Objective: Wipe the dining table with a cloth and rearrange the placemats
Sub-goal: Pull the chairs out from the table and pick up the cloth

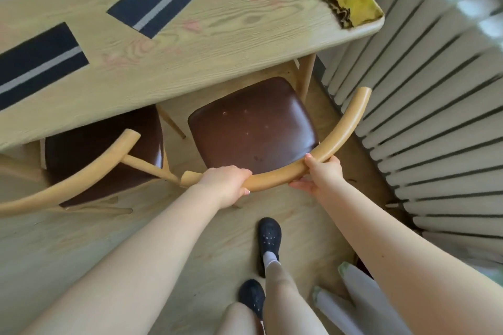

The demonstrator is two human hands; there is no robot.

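Observation:
A light wooden dining table (pixel 223 43) fills the upper left. A crumpled yellow cloth (pixel 351 1) lies on its far right corner. Several dark placemats with a pale stripe lie askew on the table, one (pixel 160 5) at the middle and another (pixel 38 62) at the left. Faint pink smears mark the tabletop. My left hand (pixel 226 185) and my right hand (pixel 321 171) both grip the curved wooden backrest (pixel 275 178) of a chair with a brown seat (pixel 253 128), which stands partly under the table.
A second brown-seated chair (pixel 103 155) stands to the left, tucked under the table. A white ribbed radiator (pixel 430 117) runs along the right. My feet in black shoes (pixel 268 239) stand on the wooden floor. Pale rolled objects (pixel 362 291) lie at the lower right.

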